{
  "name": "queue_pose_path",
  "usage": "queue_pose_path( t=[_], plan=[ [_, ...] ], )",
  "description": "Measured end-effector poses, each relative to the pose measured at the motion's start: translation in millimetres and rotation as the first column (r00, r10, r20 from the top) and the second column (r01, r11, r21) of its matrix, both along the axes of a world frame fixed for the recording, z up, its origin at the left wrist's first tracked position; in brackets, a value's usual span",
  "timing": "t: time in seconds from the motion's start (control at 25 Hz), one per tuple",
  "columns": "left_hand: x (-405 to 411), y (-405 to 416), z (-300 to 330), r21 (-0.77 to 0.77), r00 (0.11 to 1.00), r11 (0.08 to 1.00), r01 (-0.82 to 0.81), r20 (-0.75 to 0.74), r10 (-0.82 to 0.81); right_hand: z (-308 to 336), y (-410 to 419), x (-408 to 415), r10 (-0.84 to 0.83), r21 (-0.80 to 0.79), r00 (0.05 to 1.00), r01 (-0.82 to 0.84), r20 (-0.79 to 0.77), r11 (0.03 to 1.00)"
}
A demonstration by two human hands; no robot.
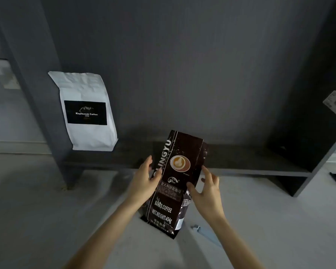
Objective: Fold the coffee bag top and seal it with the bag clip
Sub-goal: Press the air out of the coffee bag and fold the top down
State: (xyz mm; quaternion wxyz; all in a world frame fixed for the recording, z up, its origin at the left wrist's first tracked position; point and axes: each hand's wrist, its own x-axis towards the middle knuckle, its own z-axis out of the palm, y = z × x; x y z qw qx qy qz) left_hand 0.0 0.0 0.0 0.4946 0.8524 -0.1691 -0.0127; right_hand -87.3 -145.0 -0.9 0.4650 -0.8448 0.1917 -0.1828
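Item: dark coffee bag (174, 183), printed front toward me, standing on its base on the pale tabletop (47, 210) and leaning a little away toward the low dark shelf (241, 162) behind it; its top edge is straight and not yet folded. My left hand (144, 183) lies flat against the bag's left edge, fingers extended and spread, steadying and not gripping. My right hand (208, 193) is at the right edge, thumb touching the printed front, fingers apart and curved around the side; nothing is clamped in it. Bag clip (199, 229): I judge the pale blue-grey piece lying on the tabletop just right of the bag's base to be it, though only part shows and I cannot be certain. Also present: a white coffee bag (87, 111) standing at the left end of the shelf, well apart from the work. Step in hand, as I judge it: settling the bag upright before folding. To do it well, I keep the base planted, slide both hands up to the top corners, press the air out, flatten the top band, and fold it down squarely so the crease runs level and the clip can span it.
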Motion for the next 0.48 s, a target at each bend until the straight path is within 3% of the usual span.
queue_pose_path(
  t=[0.2, 0.48],
  plan=[
    [-5, -2, -12, -0.008, 0.997, 1.000, -0.003, -0.079, 0.002, -14, 8, -3, 0.013, 0.040, 0.999, -0.011, -0.039, 0.999],
    [-12, 4, -14, -0.004, 0.999, 0.999, -0.034, -0.034, 0.034, -17, 12, -3, -0.003, 0.076, 1.000, 0.004, -0.016, 0.997]
  ],
)
